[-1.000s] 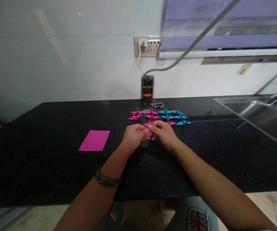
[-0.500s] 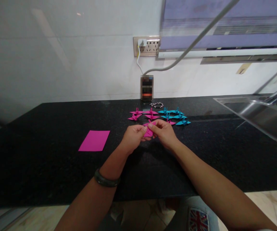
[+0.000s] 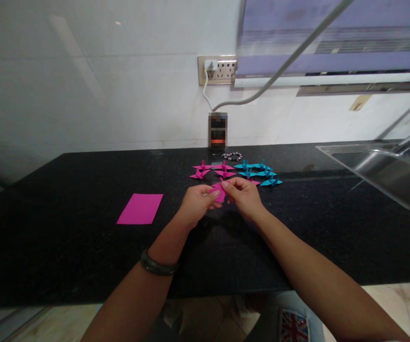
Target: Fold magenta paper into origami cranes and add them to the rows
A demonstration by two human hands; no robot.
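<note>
Between both hands is a small folded piece of pink paper (image 3: 219, 194), raised over the dark counter. My left hand (image 3: 198, 203) is closed on its left side, thumb on top and fingers beneath. My right hand (image 3: 243, 195) pinches its upper right edge with thumb and forefinger. Just beyond the hands stand several pink paper cranes (image 3: 224, 174) and, to their right, several blue paper cranes (image 3: 246, 172). My hands partly hide the nearest pink ones. A flat square sheet of pink paper (image 3: 140, 209) lies on the counter left of my left hand.
The black stone counter (image 3: 66, 247) runs up to a white tiled wall. Against the wall leans a blurred phone-like device (image 3: 218, 131), with a beaded bracelet (image 3: 232, 156) near it. A cable rises past a wall socket (image 3: 217, 70). At the right is a steel sink (image 3: 379, 166).
The folded pink paper has shifted and turned slightly between my fingers, and a plainer face of it shows now. My right fingers have moved a little. The cranes and sheet stay put.
</note>
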